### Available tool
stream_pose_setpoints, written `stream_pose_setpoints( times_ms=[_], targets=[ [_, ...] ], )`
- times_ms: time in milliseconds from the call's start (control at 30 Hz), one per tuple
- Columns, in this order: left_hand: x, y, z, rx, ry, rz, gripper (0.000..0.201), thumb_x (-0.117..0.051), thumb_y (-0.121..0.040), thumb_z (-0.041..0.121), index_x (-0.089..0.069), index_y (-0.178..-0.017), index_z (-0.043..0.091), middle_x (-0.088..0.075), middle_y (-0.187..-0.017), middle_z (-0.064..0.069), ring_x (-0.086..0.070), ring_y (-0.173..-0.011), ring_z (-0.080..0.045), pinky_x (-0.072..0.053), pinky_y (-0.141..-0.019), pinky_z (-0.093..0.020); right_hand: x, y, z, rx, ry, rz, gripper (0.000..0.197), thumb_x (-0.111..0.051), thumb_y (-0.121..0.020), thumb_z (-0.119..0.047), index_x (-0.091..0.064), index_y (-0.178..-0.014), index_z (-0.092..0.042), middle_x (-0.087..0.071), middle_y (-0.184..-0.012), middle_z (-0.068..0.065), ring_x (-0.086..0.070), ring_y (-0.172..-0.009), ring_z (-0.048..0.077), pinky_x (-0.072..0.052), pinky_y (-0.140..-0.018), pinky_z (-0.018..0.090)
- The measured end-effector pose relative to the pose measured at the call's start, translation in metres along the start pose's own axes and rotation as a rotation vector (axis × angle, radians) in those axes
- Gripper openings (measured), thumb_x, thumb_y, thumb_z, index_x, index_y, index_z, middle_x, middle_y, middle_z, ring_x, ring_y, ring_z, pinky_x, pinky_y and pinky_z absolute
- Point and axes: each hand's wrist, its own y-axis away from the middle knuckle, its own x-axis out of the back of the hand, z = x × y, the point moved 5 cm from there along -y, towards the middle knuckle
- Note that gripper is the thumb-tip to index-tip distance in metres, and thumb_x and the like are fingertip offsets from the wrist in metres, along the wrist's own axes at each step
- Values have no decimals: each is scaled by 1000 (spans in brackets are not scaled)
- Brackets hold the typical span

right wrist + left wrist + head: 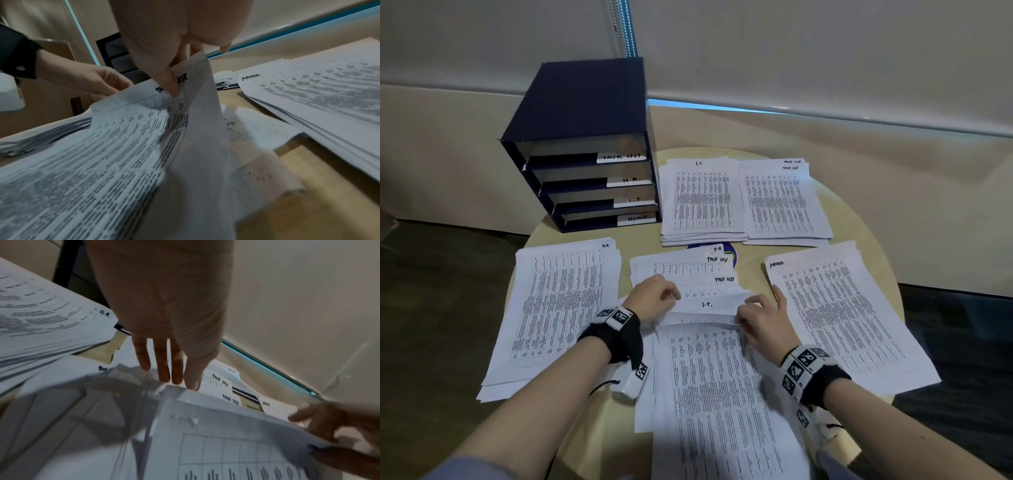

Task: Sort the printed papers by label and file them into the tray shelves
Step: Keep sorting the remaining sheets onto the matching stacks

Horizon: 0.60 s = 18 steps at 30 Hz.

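Note:
A dark blue tray shelf unit (585, 102) stands at the table's back left, its trays labelled TASK LIST, H.R., I.T and ADMIN. In front of me lies a fanned, unsorted pile (685, 274) of printed sheets. My right hand (753, 315) pinches the top right corner of the top sheet (709, 377) and lifts it. The right wrist view shows the thumb (170, 81) on that sheet (127, 129), over a handwritten label that seems to read TASK LIST. My left hand (657, 298) rests with straight fingers (164, 369) on the fanned sheets behind the lifted edge.
Four sorted piles ring the centre: H.R (558, 308) at left, ADMIN (839, 318) at right, I.T. (702, 202) and TASK LIST (784, 202) at the back beside the shelves. The round table's edge (893, 308) is close behind the ADMIN pile.

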Motion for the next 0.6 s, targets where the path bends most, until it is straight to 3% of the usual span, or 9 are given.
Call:
stream_pose_setpoints(
  times_ms=[100,200,267,400,467,533,600],
  targets=[
    [4,-10,12,-35,-197,45,34,-44,-98,16,-49,-132,19,-45,-130,-2,-41,-120,-22,-37,-100,-40,-3,-13,0,22,64,-47,14,-67,-78,-28,-55,-73,-25,-67,-80,-10,-60,-106,20,-11,-108,64],
    [3,-22,11,41,-325,-29,46,-45,-96,18,-36,-141,18,-41,-140,-6,-37,-127,-27,-31,-103,-44,-4,-26,-2,26,48,-86,7,-64,-80,-25,-59,-77,-23,-67,-82,-7,-59,-106,21,7,-109,56],
    [5,-25,12,48,-351,-34,45,-51,-92,21,-42,-136,18,-47,-133,-6,-40,-123,-26,-30,-102,-42,-3,-34,-7,29,46,-111,4,-64,-81,-23,-61,-79,-22,-68,-83,-7,-58,-106,22,8,-108,56],
    [11,-27,19,-62,-379,100,17,-47,-94,22,-61,-103,15,-53,-113,-3,-46,-112,-24,-29,-95,-34,-4,-51,-13,33,41,-183,4,-59,-85,-22,-62,-86,-22,-66,-90,-6,-56,-106,20,10,-109,55],
    [12,-27,15,-77,-380,136,19,-50,-94,24,-65,-101,14,-46,-132,-5,-38,-126,-24,-26,-105,-35,-7,-57,-15,36,36,-245,8,-54,-88,-21,-61,-90,-22,-64,-90,-6,-56,-99,19,11,-111,53],
    [14,-32,9,-85,-379,99,22,-52,-93,24,-68,-102,13,-33,-150,-7,-23,-140,-25,-15,-116,-38,-11,-61,-16,39,24,-298,11,-51,-89,-19,-61,-94,-19,-63,-90,-4,-55,-95,22,2,-115,54],
    [15,-37,5,-73,-365,34,21,-53,-90,26,-69,-96,14,-35,-147,-7,-25,-138,-26,-14,-116,-40,-12,-63,-15,50,-2,-315,12,-51,-88,-16,-61,-96,-17,-61,-90,-2,-56,-93,24,-5,-115,52]
  ],
)
